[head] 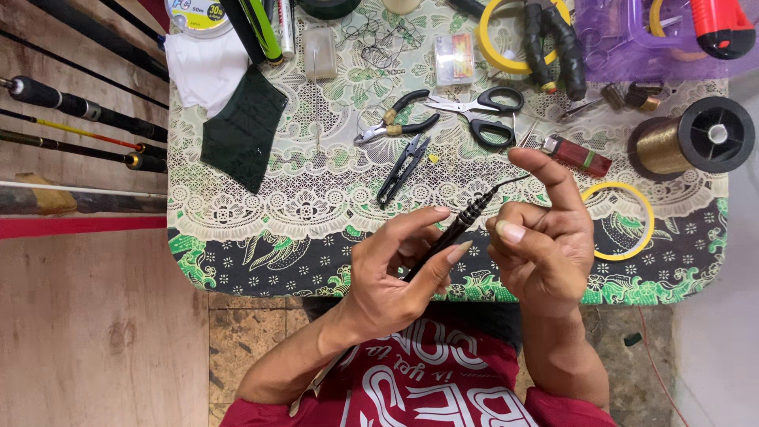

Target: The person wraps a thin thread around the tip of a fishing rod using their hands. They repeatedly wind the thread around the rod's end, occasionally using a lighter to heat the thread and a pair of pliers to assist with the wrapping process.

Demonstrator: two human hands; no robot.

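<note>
Far left, off the table: several rods (79, 107) lying on the floor, clear of the work. On the table (261, 261), left part, a dark green cloth (241, 134) with a white cloth (207, 67) above it. Middle: pliers (395, 119), black snips (403, 168), scissors (482, 111) — all within reach, none in use.

Left hand (395, 277) is closed on the rod tip (451, 233), thumb and fingers wrapped round the dark shaft, which runs diagonally up to the right over the table's front edge, above my lap. Right hand (538, 237) is just beside it at the thin end, index finger raised, the others curled in; I think it's pinching a fine line at the tip, but I can't tell for sure — too thin to see.

Further right: lighter (577, 154), yellow tape ring (621, 221) partly behind the right hand, gold thread spool (692, 138).

My read on doing this well: keep the left grip steady and near the working end so the tip doesn't flex, hold tension constant with the right, rotate the shaft rather than chase it with the fingers. Keep hands low over the table so nothing drops to the floor.
</note>
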